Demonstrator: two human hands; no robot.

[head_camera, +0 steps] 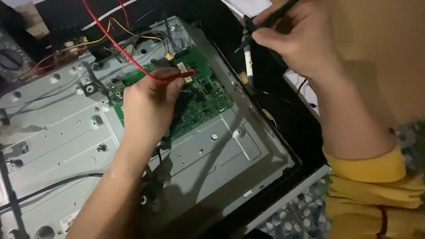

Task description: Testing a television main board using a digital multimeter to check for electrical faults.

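We are working over the bared grey metal back panel point(88, 132), whose cover is already off, with the green circuit board point(195, 102) exposed at its middle. Our left hand point(148, 106) is pinching the red probe point(177, 75) down onto the board's upper part, while our right hand point(292, 37) is gripping the black probe point(248, 44) past the board's right side, at the panel's edge, so we judge the probing is underway, not finished.

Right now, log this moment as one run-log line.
left hand: holds red probe on green circuit board | right hand: holds black probe | metal chassis
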